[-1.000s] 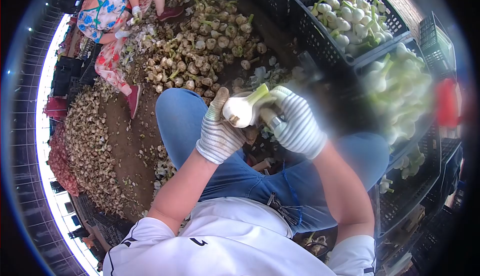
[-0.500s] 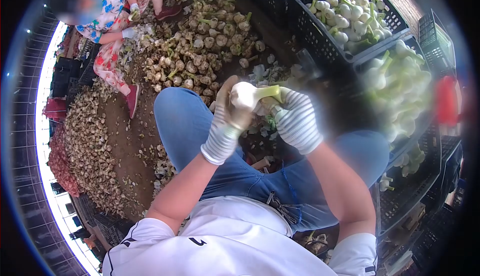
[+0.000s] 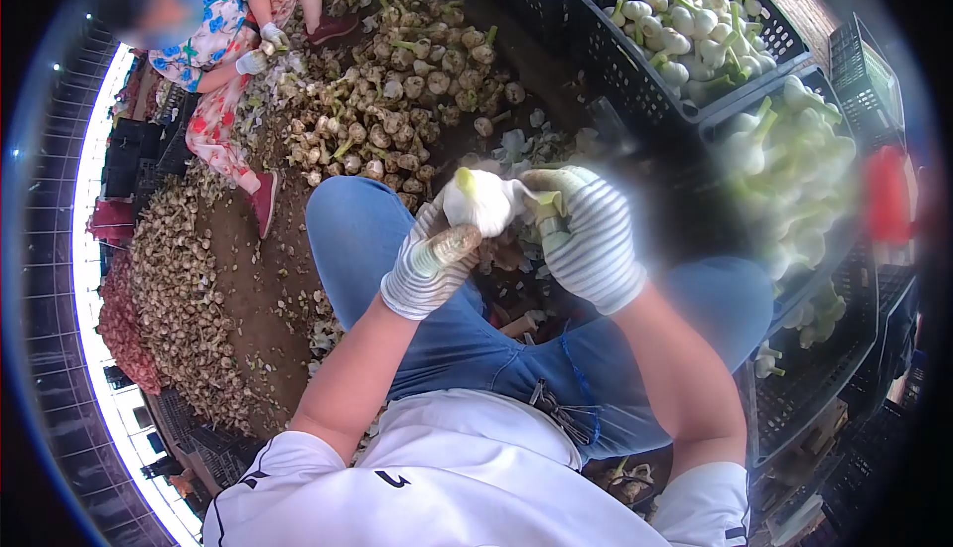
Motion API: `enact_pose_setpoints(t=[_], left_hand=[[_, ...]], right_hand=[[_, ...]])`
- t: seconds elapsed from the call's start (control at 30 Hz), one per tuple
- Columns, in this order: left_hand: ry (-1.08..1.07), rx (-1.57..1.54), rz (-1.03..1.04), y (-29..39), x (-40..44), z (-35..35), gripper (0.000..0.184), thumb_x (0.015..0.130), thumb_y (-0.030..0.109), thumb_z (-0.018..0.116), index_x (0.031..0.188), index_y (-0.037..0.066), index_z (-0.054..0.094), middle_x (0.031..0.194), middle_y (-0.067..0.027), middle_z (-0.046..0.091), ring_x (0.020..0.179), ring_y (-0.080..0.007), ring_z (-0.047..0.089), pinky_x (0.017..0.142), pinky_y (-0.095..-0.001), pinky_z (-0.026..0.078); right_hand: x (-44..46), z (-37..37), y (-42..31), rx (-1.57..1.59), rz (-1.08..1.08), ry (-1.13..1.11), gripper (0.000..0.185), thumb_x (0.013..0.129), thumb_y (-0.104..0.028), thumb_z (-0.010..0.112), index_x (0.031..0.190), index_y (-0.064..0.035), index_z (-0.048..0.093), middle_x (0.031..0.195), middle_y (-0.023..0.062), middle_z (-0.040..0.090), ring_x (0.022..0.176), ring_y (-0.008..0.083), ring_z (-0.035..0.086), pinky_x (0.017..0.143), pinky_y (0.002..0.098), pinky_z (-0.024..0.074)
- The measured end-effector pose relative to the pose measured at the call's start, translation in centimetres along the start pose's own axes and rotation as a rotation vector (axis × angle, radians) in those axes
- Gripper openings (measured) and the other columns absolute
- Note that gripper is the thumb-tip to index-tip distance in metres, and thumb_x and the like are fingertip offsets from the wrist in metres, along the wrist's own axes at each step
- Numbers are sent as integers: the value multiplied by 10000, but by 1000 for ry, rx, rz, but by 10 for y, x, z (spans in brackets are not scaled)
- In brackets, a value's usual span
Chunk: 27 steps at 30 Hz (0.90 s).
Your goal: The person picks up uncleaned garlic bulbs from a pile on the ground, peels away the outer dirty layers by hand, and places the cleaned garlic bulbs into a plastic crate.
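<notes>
A white garlic bulb [image 3: 480, 204] sits in my left hand [image 3: 429, 267], with the gloved thumb pressed against its near side. Pale green shows at the bulb's upper left. Close on its right, my right hand [image 3: 594, 239] has its fingers closed on a strip of garlic skin [image 3: 545, 205], pale green and whitish. That strip reaches toward the bulb; whether it is still joined there I cannot tell. Both hands wear white gloves with grey stripes, and the left thumb tip is stained brown. Between my knees, loose peelings lie below the hands.
Unpeeled garlic [image 3: 382, 110] is heaped ahead of me, with another long pile [image 3: 184, 299] at left. Black crates hold clean bulbs [image 3: 695, 31] at upper right; a nearer pile of bulbs [image 3: 789, 180] looks blurred. Another person [image 3: 213, 26] sits at upper left, handling garlic.
The bulb has turned in my left hand, its stem no longer pointing at my right hand. My left hand has shifted slightly left and down. A strip now shows at my right fingers.
</notes>
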<state>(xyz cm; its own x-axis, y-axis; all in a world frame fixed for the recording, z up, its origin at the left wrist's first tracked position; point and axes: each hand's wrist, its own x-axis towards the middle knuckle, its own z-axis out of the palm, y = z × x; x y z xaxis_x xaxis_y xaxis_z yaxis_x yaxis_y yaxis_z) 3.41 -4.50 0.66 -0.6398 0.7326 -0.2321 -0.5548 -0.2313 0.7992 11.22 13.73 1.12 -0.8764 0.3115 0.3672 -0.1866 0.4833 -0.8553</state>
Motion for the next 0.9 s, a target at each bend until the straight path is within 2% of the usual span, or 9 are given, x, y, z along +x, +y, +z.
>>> enact_pose_setpoints(t=[0.07, 0.2, 0.37, 0.43, 0.53, 0.67, 0.77, 0.8, 0.9], left_hand=[[158, 116, 109, -9, 2, 2, 590, 817, 230, 772, 1309, 61, 491, 1120, -86, 622, 1000, -155, 621, 838, -286, 537], [351, -15, 170, -6, 7, 10, 486, 833, 249, 767, 1203, 77, 505, 1089, -79, 606, 977, -170, 615, 841, -298, 531], [155, 156, 238, -9, 2, 6, 565, 795, 281, 790, 1221, 34, 515, 1064, -89, 621, 972, -186, 625, 829, -308, 544], [-30, 48, 24, 2, -4, 6, 629, 755, 297, 811, 1235, 14, 518, 1046, -93, 630, 926, -195, 646, 787, -312, 565], [-7, 39, 83, -1, -7, 15, 701, 718, 303, 826, 1262, -2, 505, 1050, -101, 633, 897, -204, 660, 753, -319, 577], [-82, -144, 79, 0, -5, 12, 711, 809, 239, 752, 1386, 14, 402, 1117, -105, 612, 1012, -234, 636, 826, -331, 564], [31, -206, 128, 7, 1, 32, 687, 849, 251, 722, 1402, 23, 384, 1099, -99, 610, 1006, -232, 639, 822, -316, 556], [74, -144, 162, 3, 3, 26, 593, 875, 260, 701, 1356, 34, 439, 1059, -81, 618, 991, -213, 643, 815, -314, 550], [458, 185, 130, -8, 13, 6, 524, 897, 315, 665, 1312, 50, 487, 1044, -100, 652, 855, -211, 661, 713, -338, 559]], right_hand=[[-3, 3, 3, 90, -58, -61, 228, 740, -11, 641, 959, -66, 667, 754, 136, 630, 722, 336, 614, 672, 397, 506], [-6, 11, -3, 19, -115, -92, 225, 732, -8, 633, 944, -75, 667, 741, 123, 619, 714, 328, 604, 656, 412, 496], [0, -2, 7, -81, -6, 59, 260, 739, 6, 600, 978, -70, 668, 812, 140, 653, 778, 338, 627, 706, 409, 510], [6, -14, 8, -85, 67, 136, 268, 746, 17, 596, 992, -62, 665, 892, 149, 672, 851, 342, 640, 777, 394, 518], [6, -14, 19, -135, 109, 164, 248, 783, 11, 589, 1004, -64, 672, 902, 150, 678, 863, 337, 646, 783, 392, 517], [5, -10, 16, -58, 131, 143, 240, 778, 4, 615, 1000, -62, 675, 893, 154, 679, 849, 336, 651, 772, 386, 519], [3, -11, 8, 107, -11, 74, 274, 747, 35, 628, 997, -71, 669, 855, 140, 672, 789, 325, 645, 722, 370, 515], [3, -8, 5, 102, -95, 81, 287, 733, 45, 633, 990, -78, 667, 836, 127, 669, 745, 307, 637, 683, 362, 509], [3, -8, 1, 47, -176, 46, 311, 736, 64, 600, 1010, -71, 662, 822, 117, 666, 723, 294, 630, 663, 352, 503]])
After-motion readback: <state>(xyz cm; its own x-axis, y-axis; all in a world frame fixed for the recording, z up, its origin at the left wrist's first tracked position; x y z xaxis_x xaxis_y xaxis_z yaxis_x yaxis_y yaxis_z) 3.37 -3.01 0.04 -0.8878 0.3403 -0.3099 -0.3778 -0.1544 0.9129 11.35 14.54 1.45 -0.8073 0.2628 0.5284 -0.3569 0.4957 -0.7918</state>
